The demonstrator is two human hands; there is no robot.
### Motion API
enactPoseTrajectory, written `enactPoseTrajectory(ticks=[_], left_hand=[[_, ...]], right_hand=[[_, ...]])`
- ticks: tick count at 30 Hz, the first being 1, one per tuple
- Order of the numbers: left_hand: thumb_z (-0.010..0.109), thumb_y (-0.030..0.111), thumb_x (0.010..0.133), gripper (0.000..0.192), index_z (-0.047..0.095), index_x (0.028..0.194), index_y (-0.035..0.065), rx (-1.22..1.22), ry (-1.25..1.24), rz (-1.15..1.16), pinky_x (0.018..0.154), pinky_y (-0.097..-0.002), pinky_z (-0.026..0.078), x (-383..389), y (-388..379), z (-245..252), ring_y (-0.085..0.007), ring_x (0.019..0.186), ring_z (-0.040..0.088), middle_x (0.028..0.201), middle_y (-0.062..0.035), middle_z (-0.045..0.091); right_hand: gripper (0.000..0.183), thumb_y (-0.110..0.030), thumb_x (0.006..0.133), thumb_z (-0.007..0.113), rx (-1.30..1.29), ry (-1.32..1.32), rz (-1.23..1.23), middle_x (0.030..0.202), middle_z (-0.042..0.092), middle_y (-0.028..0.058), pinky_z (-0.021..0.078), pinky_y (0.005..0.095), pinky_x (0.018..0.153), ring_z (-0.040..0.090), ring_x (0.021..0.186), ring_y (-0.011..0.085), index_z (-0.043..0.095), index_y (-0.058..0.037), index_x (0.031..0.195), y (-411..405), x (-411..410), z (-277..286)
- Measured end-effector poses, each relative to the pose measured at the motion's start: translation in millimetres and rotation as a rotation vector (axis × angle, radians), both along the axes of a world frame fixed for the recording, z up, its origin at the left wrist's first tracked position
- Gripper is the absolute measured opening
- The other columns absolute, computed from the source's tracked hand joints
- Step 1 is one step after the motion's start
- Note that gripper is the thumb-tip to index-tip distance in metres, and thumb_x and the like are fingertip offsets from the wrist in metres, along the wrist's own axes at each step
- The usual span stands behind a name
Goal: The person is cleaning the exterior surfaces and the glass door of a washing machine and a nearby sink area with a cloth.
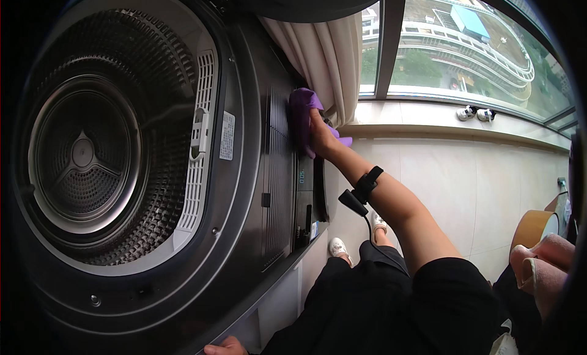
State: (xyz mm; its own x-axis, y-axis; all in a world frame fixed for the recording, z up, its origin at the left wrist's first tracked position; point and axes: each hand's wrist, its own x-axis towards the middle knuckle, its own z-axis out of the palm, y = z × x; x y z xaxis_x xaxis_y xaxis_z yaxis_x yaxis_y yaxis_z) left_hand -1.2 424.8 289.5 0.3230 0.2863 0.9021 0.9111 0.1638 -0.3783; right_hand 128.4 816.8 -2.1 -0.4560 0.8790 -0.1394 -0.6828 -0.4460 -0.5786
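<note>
A purple cloth point(302, 119) is bunched under my right hand point(321, 132), which grips it against the dark front of the appliance, beside a slatted vent panel point(278, 171). Part of the cloth hangs out past my wrist. Left of it gapes the round metal drum point(160, 102) of a tumble dryer, with a white lint filter grille point(205, 84) at its rim. Just below the vent is a control panel point(305, 176) with a lit display. My left hand point(227, 346) shows only in part at the bottom edge, near the appliance's side; its fingers are mostly cut off.
The open dark dryer door point(316, 4) juts in at the top. Beige curtains point(330, 57) hang beside the window ledge point(412, 116), where a pair of shoes point(477, 113) stands. Pink fabric point(545, 263) and a round tan object point(532, 226) are at the right.
</note>
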Motion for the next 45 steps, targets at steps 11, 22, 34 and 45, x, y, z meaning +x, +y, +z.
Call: enactPoseTrajectory(ticks=[11, 22, 34, 45], left_hand=[[0.057, 0.014, 0.090, 0.019, 0.040, 0.084, 0.0078, 0.019, -0.069, 0.116, 0.102, -0.0430, 0.033, 6, 11, 3, -0.0347, 0.128, 0.043, 0.108, -0.0212, 0.049], [0.058, 0.015, 0.088, 0.020, 0.040, 0.084, 0.0082, 0.039, 0.013, 0.151, 0.108, -0.0487, 0.023, 8, 37, 12, -0.0351, 0.134, 0.035, 0.108, -0.0204, 0.049], [0.060, 0.017, 0.087, 0.021, 0.040, 0.084, 0.0085, 0.099, 0.087, 0.096, 0.114, -0.0543, 0.014, 17, 32, 13, -0.0356, 0.141, 0.026, 0.108, -0.0195, 0.049], [0.055, 0.007, 0.086, 0.009, 0.052, 0.094, 0.0053, -0.083, -0.001, -0.184, 0.113, -0.0533, 0.031, 3, 15, 13, -0.0396, 0.141, 0.023, 0.154, -0.0224, 0.011]], right_hand=[[0.047, -0.041, 0.100, 0.031, 0.337, -1.203, -0.217, 0.151, 0.024, 0.0287, 0.0244, 0.0572, 0.111, 0.027, 0.136, 0.0492, 0.034, -0.0187, 0.141, 146, -27, -124], [0.069, -0.053, 0.099, 0.032, 0.432, -1.259, -0.106, 0.154, 0.016, 0.0310, 0.0247, 0.0553, 0.112, 0.023, 0.140, 0.0473, 0.028, -0.0035, 0.147, 68, -50, -216], [0.073, -0.045, 0.098, 0.042, 0.235, -1.292, -0.075, 0.149, 0.018, 0.0378, 0.0315, 0.0502, 0.108, 0.033, 0.131, 0.0525, 0.021, 0.0062, 0.146, -223, -50, -140], [0.090, -0.061, 0.095, 0.036, -0.251, -1.067, 0.630, 0.156, 0.004, 0.0312, 0.0142, 0.0495, 0.118, 0.007, 0.145, 0.0484, 0.002, 0.0006, 0.152, -343, -44, -59]])
